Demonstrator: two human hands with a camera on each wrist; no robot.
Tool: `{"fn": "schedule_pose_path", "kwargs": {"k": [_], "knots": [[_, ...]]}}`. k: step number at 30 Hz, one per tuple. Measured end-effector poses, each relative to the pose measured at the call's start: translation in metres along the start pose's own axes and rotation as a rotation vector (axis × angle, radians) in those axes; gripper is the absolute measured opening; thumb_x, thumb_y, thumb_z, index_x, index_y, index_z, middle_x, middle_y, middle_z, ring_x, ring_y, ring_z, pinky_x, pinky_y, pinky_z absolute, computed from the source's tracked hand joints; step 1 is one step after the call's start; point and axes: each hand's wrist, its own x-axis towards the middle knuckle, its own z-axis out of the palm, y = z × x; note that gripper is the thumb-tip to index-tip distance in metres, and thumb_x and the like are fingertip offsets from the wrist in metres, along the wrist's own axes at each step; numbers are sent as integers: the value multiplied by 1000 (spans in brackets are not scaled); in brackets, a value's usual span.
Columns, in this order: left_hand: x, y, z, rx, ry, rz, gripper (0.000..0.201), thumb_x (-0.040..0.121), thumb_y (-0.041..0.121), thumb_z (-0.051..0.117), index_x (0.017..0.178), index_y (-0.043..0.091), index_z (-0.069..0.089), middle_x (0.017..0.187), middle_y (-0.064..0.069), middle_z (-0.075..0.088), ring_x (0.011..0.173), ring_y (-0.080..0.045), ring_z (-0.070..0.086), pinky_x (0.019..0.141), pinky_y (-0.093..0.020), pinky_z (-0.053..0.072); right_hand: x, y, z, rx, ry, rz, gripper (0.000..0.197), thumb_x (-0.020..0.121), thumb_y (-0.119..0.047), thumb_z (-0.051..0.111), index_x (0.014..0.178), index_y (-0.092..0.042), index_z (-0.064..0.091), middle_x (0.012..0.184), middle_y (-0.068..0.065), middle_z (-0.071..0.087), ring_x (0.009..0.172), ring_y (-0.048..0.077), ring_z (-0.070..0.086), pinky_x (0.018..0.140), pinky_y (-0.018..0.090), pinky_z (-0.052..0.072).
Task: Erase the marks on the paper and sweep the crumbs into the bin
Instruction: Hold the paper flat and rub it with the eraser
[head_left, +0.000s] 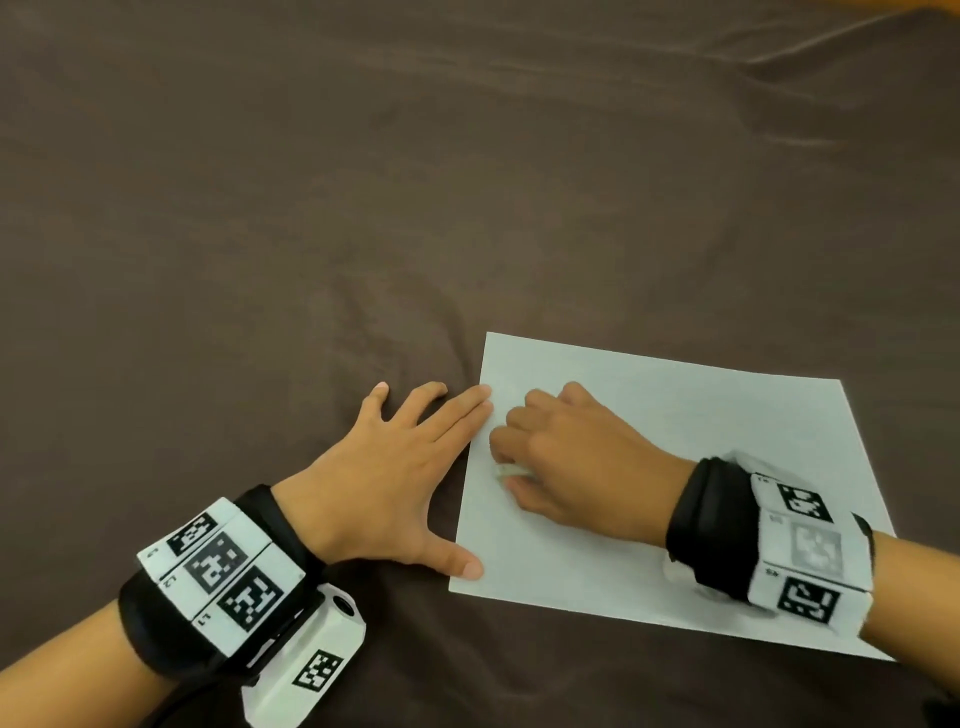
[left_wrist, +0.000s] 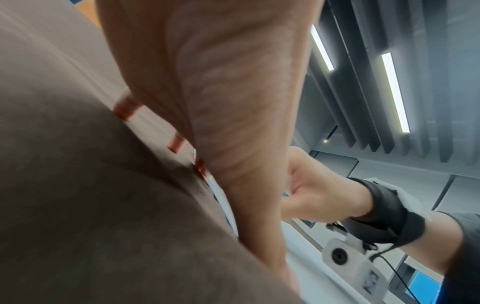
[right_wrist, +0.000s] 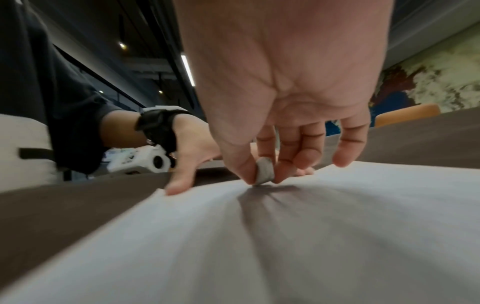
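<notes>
A white sheet of paper (head_left: 701, 467) lies on the brown cloth, right of centre. My left hand (head_left: 395, 467) lies flat and spread beside it; the index fingertip and thumb tip press the paper's left edge. My right hand (head_left: 561, 457) rests on the paper near that edge and pinches a small grey-white eraser (right_wrist: 264, 171) between thumb and fingers, its lower end on the sheet. In the head view only a sliver of the eraser (head_left: 508, 471) shows under the fingers. No marks or crumbs can be made out on the paper. No bin is in view.
A brown wrinkled cloth (head_left: 363, 208) covers the whole table around the paper. An orange chair back (right_wrist: 407, 114) stands beyond the far table edge. Both wrists carry black straps with white marker blocks and cameras.
</notes>
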Motion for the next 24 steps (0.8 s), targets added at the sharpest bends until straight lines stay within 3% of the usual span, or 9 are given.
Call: {"fn": "schedule_pose_path", "kwargs": {"k": [4,7,10,15,21,24], "knots": [[-1,0,2,-12,-11,-7,132,63,97,38,153,21,-21,159,11,-29,148,-21,-11,118,-59,3,-14,-26,1,54,-91,-152,30,98,-37,43,117,-17,55,103,4,59,85,16,38,80,34,29],[-1,-1,3,-43,44,4,135,59,99,38,156,20,-11,161,11,-19,149,-22,-4,117,-61,8,8,-1,-5,-9,15,-43,24,94,-31,47,108,-14,57,99,7,61,92,25,50,74,35,26],[-1,-2,4,-53,22,-5,134,60,99,38,154,22,-18,160,13,-24,148,-19,-10,118,-58,3,25,24,-11,-119,42,114,24,96,-34,40,110,-20,53,102,1,59,96,23,50,74,32,25],[-1,0,4,-32,9,-17,136,59,99,40,154,20,-19,158,12,-29,148,-19,-12,118,-58,2,10,-6,-7,10,-20,-78,26,97,-33,42,115,-19,54,107,1,56,91,19,45,77,32,28],[-1,-1,4,-43,11,-9,135,60,99,39,152,23,-22,159,12,-27,148,-18,-15,118,-57,0,28,18,-11,-80,66,109,27,97,-35,39,116,-21,53,104,1,58,98,22,50,74,31,23],[-2,0,3,-15,8,-14,134,61,98,39,154,21,-19,159,12,-28,148,-19,-13,118,-57,2,12,-1,-8,-49,-5,-28,29,97,-33,42,118,-17,52,106,5,57,98,24,49,76,32,24]]}}
